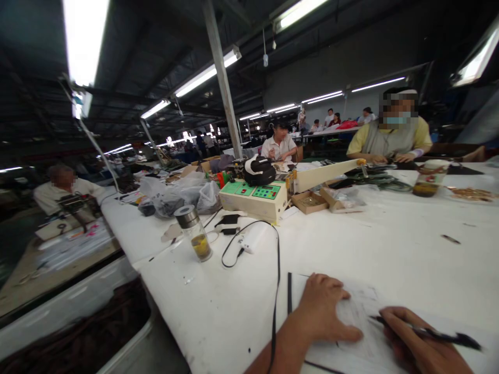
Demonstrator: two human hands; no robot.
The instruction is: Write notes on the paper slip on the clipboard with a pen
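My left hand (323, 311) lies flat on a printed sheet of paper (362, 332) at the near edge of the white table (390, 249), fingers together and pressing the sheet down. My right hand (421, 343) is closed round a black pen (440, 335) whose tip rests on the same sheet, just right of the left hand. A black cable (276, 270) runs across the table past my left wrist.
A glass jar with a metal lid (194, 231) stands to the left. Behind it are a cream machine with a green panel (255, 197), plastic bags (183, 195), small cardboard boxes (312, 201) and a jar (429, 177). Several people sit at tables beyond.
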